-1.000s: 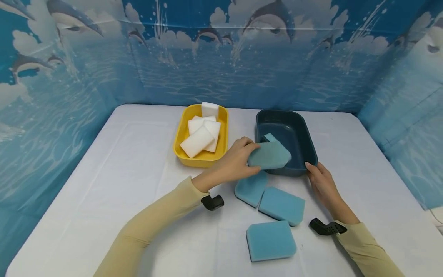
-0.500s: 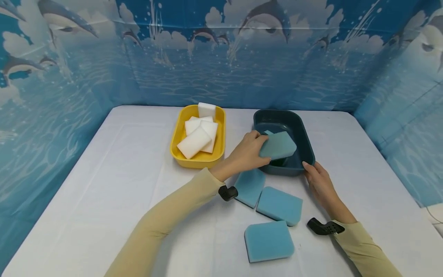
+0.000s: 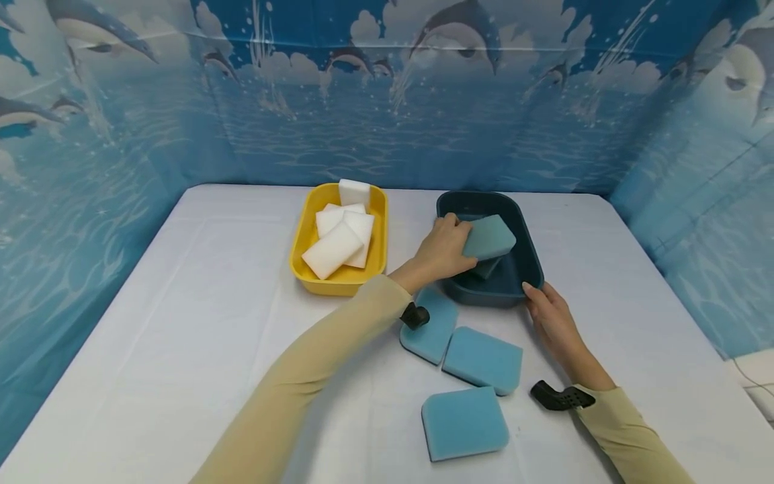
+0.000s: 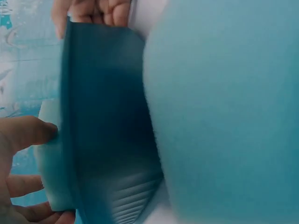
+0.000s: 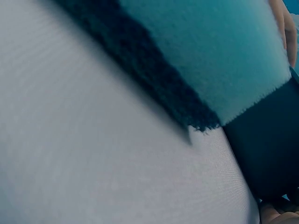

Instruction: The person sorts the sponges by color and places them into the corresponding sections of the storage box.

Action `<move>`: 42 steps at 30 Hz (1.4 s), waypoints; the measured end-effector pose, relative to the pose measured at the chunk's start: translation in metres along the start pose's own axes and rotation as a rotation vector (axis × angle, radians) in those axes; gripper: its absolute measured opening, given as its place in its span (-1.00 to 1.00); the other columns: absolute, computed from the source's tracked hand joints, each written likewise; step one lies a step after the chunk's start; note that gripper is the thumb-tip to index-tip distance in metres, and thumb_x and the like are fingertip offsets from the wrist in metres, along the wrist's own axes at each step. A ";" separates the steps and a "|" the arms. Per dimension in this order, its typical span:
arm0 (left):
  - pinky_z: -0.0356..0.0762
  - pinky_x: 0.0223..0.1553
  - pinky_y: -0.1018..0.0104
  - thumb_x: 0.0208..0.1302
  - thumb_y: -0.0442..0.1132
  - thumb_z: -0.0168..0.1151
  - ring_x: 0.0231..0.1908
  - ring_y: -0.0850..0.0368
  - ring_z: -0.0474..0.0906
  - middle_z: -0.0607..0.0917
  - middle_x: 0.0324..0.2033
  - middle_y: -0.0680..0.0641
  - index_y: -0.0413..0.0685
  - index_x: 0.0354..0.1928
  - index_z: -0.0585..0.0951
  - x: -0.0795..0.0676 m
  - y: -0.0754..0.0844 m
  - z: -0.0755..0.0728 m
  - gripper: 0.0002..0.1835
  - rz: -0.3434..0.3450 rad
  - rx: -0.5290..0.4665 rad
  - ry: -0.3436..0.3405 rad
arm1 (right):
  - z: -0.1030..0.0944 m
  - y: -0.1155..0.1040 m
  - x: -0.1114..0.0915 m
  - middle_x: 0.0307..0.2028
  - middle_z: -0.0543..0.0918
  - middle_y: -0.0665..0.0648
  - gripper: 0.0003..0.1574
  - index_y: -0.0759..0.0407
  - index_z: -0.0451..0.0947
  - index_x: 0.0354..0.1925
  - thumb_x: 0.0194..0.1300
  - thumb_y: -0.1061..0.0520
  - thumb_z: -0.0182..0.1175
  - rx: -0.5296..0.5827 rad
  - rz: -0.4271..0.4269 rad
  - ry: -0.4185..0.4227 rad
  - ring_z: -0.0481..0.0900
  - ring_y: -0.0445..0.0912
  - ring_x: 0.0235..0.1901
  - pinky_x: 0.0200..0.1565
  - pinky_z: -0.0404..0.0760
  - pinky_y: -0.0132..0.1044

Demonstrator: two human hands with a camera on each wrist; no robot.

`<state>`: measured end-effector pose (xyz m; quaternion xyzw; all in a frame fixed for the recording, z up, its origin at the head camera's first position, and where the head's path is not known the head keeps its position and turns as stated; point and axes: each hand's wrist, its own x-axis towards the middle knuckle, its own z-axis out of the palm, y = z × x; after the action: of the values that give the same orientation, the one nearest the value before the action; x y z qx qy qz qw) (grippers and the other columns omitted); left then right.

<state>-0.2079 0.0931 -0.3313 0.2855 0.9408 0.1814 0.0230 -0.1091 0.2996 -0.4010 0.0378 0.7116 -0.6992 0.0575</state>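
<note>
My left hand (image 3: 446, 243) pinches a light blue sponge (image 3: 491, 236) by its left end, inside the outline of the dark teal bin (image 3: 491, 297). Another sponge (image 3: 486, 269) shows partly beneath it in the bin. At the bin's front right corner, my right hand (image 3: 557, 329) grips the rim. In the left wrist view, thumb and fingers lie on opposite sides of the held sponge (image 4: 49, 158). Three more blue sponges lie on the table: one (image 3: 431, 341) partly under my left wrist, one (image 3: 484, 360) beside it, and one (image 3: 465, 425) nearer me.
To the left of the teal bin stands a yellow bin (image 3: 338, 289) with several white sponges (image 3: 332, 249) inside. A white cloth covers the table (image 3: 199, 302). Behind it and along the sides hangs a dolphin-print curtain (image 3: 338, 141). Black wrist cameras sit on both wrists.
My left hand has carried the sponge from the bin's front left edge back and rightward, farther over its interior. The right hand stays on the rim. The whole view has shifted slightly.
</note>
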 end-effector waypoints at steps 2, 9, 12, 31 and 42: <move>0.49 0.04 0.29 0.20 0.01 0.21 0.11 0.06 0.30 0.36 0.18 -0.13 -0.08 0.33 0.30 0.005 0.001 0.003 -0.31 -0.016 0.028 -0.017 | 0.001 0.000 0.000 0.49 -0.36 0.23 -0.04 0.35 -0.37 0.45 0.45 -0.10 -0.12 0.010 -0.009 -0.007 -0.34 0.04 0.49 0.47 -0.19 -0.23; 0.51 -0.02 0.30 0.20 -0.02 0.24 0.06 0.07 0.31 0.39 0.11 -0.11 -0.10 0.23 0.37 0.019 0.002 0.012 -0.40 -0.039 0.097 -0.039 | 0.000 0.001 -0.001 0.49 -0.38 0.24 -0.05 0.31 -0.40 0.45 0.45 -0.08 -0.12 0.007 -0.015 -0.010 -0.34 0.06 0.49 0.47 -0.18 -0.19; 0.51 -0.01 0.31 0.21 -0.03 0.23 0.06 0.08 0.31 0.38 0.11 -0.11 -0.09 0.23 0.38 0.024 0.003 0.014 -0.41 -0.049 0.128 -0.040 | -0.002 0.002 0.000 0.49 -0.37 0.23 -0.04 0.31 -0.39 0.45 0.45 -0.09 -0.11 0.004 -0.010 -0.006 -0.33 0.05 0.49 0.47 -0.19 -0.17; 0.51 -0.02 0.32 0.28 -0.01 0.15 0.11 0.07 0.29 0.34 0.15 -0.11 -0.04 0.20 0.36 0.038 0.001 0.008 -0.49 -0.103 0.166 -0.064 | 0.001 -0.002 0.000 0.49 -0.37 0.19 -0.04 0.30 -0.41 0.45 0.45 -0.09 -0.11 0.027 -0.003 -0.013 -0.34 0.02 0.49 0.46 -0.23 -0.16; 0.45 0.06 0.31 0.25 0.00 0.18 0.10 0.07 0.29 0.36 0.16 -0.10 -0.05 0.31 0.28 0.031 -0.001 0.003 -0.36 -0.030 0.085 -0.026 | 0.002 -0.004 -0.001 0.49 -0.38 0.20 -0.03 0.30 -0.40 0.45 0.45 -0.10 -0.12 0.009 0.013 0.000 -0.34 0.02 0.49 0.44 -0.24 -0.13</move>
<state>-0.2342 0.1102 -0.3331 0.2744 0.9514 0.1373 0.0257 -0.1089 0.2978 -0.3968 0.0427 0.7081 -0.7021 0.0622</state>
